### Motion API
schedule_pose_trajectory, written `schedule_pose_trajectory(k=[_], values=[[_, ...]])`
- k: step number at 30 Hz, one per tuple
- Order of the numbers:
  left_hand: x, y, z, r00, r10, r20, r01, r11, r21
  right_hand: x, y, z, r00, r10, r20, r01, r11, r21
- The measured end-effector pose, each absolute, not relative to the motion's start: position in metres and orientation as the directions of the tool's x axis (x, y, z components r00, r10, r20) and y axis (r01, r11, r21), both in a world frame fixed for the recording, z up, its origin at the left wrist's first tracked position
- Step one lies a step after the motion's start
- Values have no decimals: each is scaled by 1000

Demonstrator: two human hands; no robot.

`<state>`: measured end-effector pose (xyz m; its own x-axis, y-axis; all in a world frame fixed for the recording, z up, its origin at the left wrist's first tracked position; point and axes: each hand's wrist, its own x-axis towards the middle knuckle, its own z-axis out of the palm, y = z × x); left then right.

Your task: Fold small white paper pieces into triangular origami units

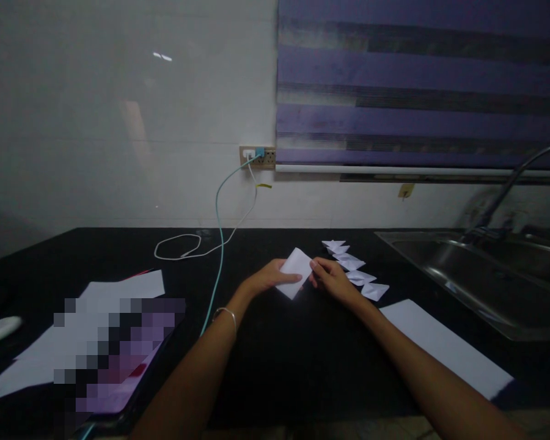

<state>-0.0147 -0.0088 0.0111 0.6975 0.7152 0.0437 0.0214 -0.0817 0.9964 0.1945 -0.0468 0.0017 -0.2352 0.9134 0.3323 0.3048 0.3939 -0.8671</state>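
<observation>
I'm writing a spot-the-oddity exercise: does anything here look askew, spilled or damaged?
Mildly, yes: at the left, the white paper sheets overlap unevenly, their edges fanned out of line, and the white cable sprawls in a loose loop near the wall. The folded paper boats form a slanting row. No spill or obvious damage is visible.

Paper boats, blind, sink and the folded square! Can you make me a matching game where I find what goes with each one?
1. Boats
2. Blind
3. Sink
4. Folded square

A. Purple with dark stripes
B. Held by the left hand and right hand
C. White, lined up in a row
D. Shiny metal, at the right

Pairs: 1-C, 2-A, 3-D, 4-B
</observation>
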Motion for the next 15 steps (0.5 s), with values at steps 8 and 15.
schedule_pose_trajectory(k=[8, 15], values=[[-14, -9, 11, 682, 729, 54, 52, -122, 991, 193, -48, 2, -210, 924, 319, 298, 371, -879], [-13, -10, 10, 679, 732, 62, 35, -116, 993, 195, -49, 4, -213, 926, 311, 307, 366, -879]])
